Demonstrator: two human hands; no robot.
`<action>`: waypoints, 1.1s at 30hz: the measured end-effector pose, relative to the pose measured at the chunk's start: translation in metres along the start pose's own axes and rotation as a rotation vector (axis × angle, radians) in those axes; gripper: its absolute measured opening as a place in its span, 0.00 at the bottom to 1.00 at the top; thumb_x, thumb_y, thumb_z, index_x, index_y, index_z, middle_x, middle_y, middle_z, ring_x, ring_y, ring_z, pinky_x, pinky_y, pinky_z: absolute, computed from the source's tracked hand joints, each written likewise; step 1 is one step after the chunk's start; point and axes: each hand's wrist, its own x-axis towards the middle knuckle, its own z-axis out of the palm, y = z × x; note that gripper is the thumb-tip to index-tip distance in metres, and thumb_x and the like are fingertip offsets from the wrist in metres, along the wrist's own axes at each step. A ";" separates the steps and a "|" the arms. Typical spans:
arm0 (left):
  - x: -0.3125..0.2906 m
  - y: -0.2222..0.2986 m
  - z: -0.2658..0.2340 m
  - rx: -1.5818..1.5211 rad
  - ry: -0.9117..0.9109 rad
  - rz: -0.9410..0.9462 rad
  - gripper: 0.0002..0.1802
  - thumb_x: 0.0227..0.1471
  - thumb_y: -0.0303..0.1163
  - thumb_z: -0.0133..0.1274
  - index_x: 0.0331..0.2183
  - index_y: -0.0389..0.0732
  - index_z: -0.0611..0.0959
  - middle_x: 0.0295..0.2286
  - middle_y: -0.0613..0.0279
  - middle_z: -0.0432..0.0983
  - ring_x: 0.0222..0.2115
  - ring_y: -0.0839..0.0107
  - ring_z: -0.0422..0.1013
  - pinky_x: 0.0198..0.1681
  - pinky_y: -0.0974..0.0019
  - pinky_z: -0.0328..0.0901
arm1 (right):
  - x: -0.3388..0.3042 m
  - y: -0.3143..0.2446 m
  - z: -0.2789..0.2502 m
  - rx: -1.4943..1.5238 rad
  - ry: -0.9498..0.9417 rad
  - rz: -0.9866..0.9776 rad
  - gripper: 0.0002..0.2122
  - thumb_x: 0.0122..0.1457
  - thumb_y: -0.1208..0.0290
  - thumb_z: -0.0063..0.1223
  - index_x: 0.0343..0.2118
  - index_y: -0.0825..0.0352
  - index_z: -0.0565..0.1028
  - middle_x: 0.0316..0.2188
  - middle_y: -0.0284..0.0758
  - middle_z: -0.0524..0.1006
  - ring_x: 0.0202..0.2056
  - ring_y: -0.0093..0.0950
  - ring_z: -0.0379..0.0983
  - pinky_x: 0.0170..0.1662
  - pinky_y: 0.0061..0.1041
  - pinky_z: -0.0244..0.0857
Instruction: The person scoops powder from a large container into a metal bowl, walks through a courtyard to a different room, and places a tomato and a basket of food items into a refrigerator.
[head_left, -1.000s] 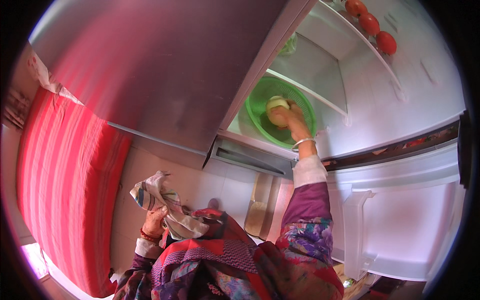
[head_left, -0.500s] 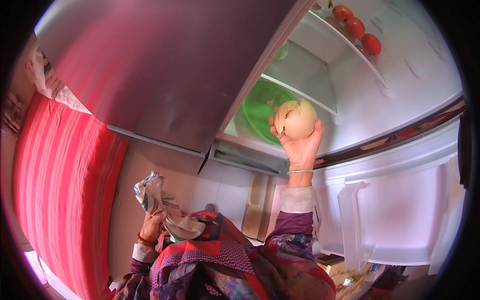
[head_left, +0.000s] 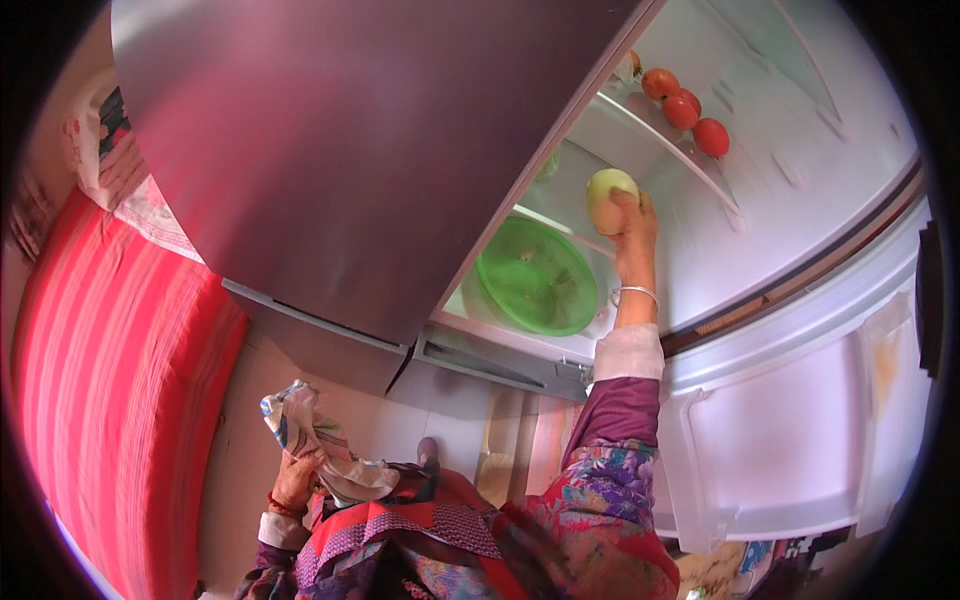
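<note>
A large pale-yellow onion [head_left: 604, 203] is held by my right hand [head_left: 636, 232], whose fingers wrap round its side inside the open refrigerator. The onion is up at the edge of a glass shelf [head_left: 655, 141]. Below it sits a green plastic basket [head_left: 560, 312], apart from the hand. Several red tomatoes [head_left: 681, 112] lie on the shelf above. Low on the left, my left hand [head_left: 296, 478] is closed round a bunched, patterned cloth [head_left: 318, 440] in front of my body.
A dark, shiny refrigerator door [head_left: 370, 150] stands on the left of the opening. The white open door [head_left: 775, 440] with its clear bins reaches out on the right. A red striped cover [head_left: 115, 400] lies at the far left. My shoe [head_left: 428, 448] shows on the tiled floor.
My right hand has carried the onion upward and farther into the refrigerator, off the front of the green basket. The view has shifted slightly. My left hand still grips the cloth.
</note>
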 end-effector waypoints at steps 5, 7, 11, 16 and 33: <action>0.002 -0.007 0.016 0.040 0.050 0.033 0.29 0.44 0.26 0.47 0.51 0.35 0.63 0.38 0.52 0.73 0.38 0.60 0.72 0.41 0.62 0.69 | 0.040 0.036 0.008 -0.995 0.263 -0.431 0.31 0.37 0.61 0.65 0.46 0.65 0.68 0.50 0.43 0.66 0.51 0.40 0.62 0.51 0.37 0.58; 0.012 0.002 0.034 0.202 -0.036 0.104 0.29 0.44 0.27 0.46 0.51 0.34 0.64 0.38 0.52 0.73 0.39 0.61 0.71 0.44 0.63 0.66 | 0.048 0.043 0.007 -1.034 0.216 -0.403 0.34 0.34 0.60 0.67 0.49 0.64 0.67 0.51 0.45 0.63 0.52 0.44 0.60 0.54 0.38 0.55; 0.042 0.006 0.057 0.349 -0.187 0.044 0.15 0.45 0.25 0.47 0.38 0.32 0.77 0.37 0.56 0.75 0.39 0.67 0.70 0.45 0.68 0.62 | 0.050 0.055 -0.001 -0.897 0.271 -0.584 0.35 0.36 0.62 0.66 0.50 0.65 0.66 0.53 0.48 0.62 0.54 0.46 0.57 0.55 0.40 0.53; 0.068 0.030 0.108 0.405 -0.408 0.001 0.15 0.45 0.27 0.48 0.37 0.32 0.78 0.38 0.57 0.74 0.41 0.68 0.69 0.46 0.66 0.62 | -0.017 0.035 0.010 -0.370 0.287 -0.507 0.28 0.43 0.64 0.63 0.48 0.68 0.68 0.45 0.46 0.69 0.48 0.37 0.64 0.51 0.34 0.58; 0.125 0.000 0.167 0.510 -0.457 -0.139 0.12 0.50 0.29 0.49 0.38 0.36 0.77 0.27 0.64 0.73 0.26 0.78 0.69 0.29 0.72 0.65 | -0.191 0.089 0.020 0.152 -0.216 -0.041 0.07 0.52 0.77 0.56 0.34 0.72 0.75 0.18 0.28 0.72 0.19 0.13 0.64 0.21 0.15 0.59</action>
